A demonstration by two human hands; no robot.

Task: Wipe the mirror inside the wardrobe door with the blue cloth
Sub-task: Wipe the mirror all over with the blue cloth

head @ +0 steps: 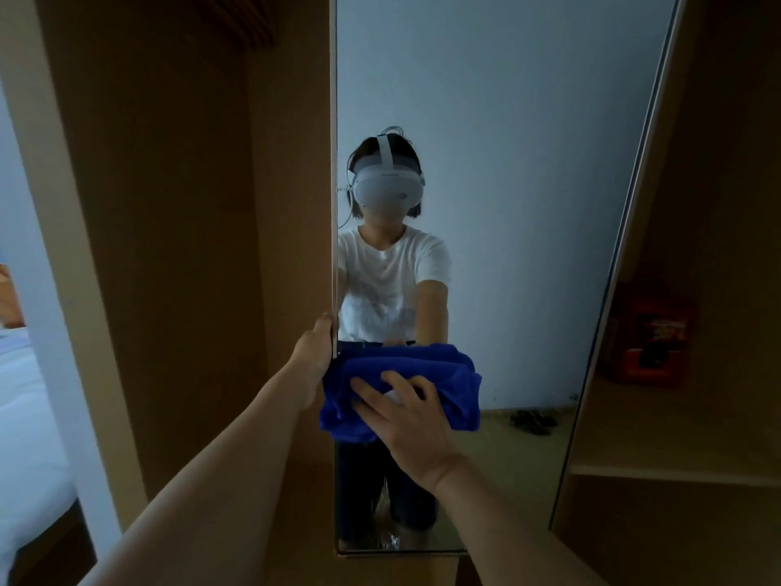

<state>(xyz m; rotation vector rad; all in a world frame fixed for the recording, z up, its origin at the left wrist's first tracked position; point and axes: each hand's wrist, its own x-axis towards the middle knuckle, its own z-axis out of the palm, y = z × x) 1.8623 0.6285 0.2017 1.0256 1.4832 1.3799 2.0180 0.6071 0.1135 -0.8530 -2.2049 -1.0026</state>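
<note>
1. We see the blue cloth (439,374) bunched into a thick, deeply folded wad of saturated royal blue, pressed flat against the mirror (507,162) under our right hand (412,420).
2. Our right hand lies spread on the cloth, fingers splayed and palm down, pushing it onto the glass rather than closing around it; a small pale patch shows between two fingers.
3. Just left of that hand, our left hand (315,344) wraps the mirror's left edge on the wardrobe door (287,205), thumb on the near side — its fingers are hidden behind the edge.
4. The cloth spills left past the glass edge, touching the left wrist.
5. Above the right hand, the mirror reflects a person in a white shirt wearing a white headset (386,186).
6. Far right of the hand, a red box (653,336) sits on a wardrobe shelf (676,471) — too dim to read.
7. The mirror's top is cut off, and the floor items reflected low down are blurred.
</note>
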